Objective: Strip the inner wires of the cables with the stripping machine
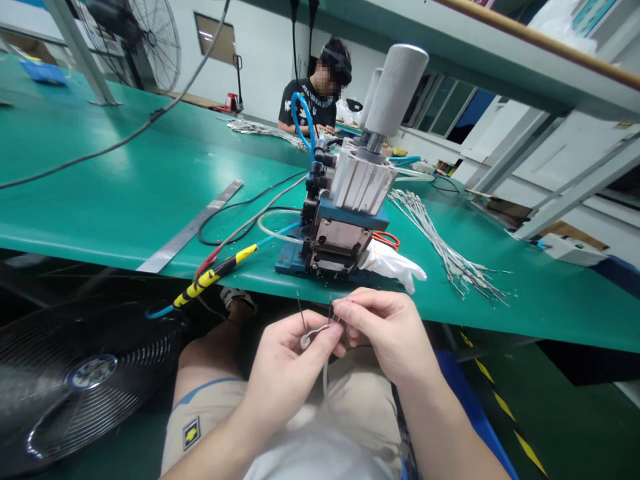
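Observation:
A thin grey cable (326, 381) hangs below my fingers, its end split into fine wires. Closed in a pinch, my left hand (295, 357) grips this cable where the wires fan out; a dark wire (301, 310) sticks up beside the thumb. My right hand (383, 327) is closed too, thumb and forefinger pinching wire ends of the same cable, though the fingers partly hide them. Both hands are close together above my lap, just in front of the bench edge. Beyond them stands a pneumatic machine (345, 233) with a knurled metal cylinder on top.
On the green bench (115, 200) lie a steel ruler (193, 225), a white glove (395, 261) and a bundle of grey cables (440, 247). A yellow-black taped hose (215, 277) crosses the front edge. A floor fan (93, 373) stands left. Another person (320, 87) sits across the bench.

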`<state>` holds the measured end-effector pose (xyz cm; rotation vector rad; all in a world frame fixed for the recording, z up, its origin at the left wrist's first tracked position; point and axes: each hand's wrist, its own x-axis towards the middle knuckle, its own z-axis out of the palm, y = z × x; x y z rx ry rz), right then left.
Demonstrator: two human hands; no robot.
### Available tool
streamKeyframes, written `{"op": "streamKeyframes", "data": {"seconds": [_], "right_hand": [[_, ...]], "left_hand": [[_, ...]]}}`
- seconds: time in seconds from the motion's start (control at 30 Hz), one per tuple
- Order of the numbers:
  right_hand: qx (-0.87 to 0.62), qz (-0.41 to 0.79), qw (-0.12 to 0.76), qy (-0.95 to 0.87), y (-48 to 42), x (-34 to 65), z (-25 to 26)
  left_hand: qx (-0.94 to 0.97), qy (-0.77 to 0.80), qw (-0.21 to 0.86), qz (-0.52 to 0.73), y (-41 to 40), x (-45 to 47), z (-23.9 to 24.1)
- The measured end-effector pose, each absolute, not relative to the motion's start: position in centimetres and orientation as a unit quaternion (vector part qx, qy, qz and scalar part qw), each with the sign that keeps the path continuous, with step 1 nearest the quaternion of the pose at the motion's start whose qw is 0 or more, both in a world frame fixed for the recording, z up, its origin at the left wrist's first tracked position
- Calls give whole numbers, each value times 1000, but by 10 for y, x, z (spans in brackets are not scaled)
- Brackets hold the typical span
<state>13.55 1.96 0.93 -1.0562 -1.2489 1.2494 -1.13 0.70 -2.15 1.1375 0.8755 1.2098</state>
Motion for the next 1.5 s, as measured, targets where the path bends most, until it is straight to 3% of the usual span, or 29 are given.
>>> {"op": "streamKeyframes", "data": {"seconds": [0.2,0.27,0.37,0.47,0.53,0.73,1.07,1.5], "right_hand": [[-440,401,548,-587,21,134,12],[-436,426,542,-579,25,135,10],[-419,554,494,-523,29,135,7],[-433,465,504,-584,28,133,6],[-444,396,512,-619,28,132,5],[-444,571,474,-502,40,132,-6],[-411,619,470,-476,37,132,-4],[-416,589,490,-490,36,136,-4]], "left_hand": [[547,382,553,499,10,-13,-21],[585,378,512,502,11,-14,-21],[655,356,438,503,13,-18,-25],[682,343,416,495,16,-24,-32],[679,349,419,491,18,-28,-37],[619,369,480,500,15,-23,-45],[424,332,633,556,10,-7,-45],[487,332,594,547,13,-9,-44]]}}
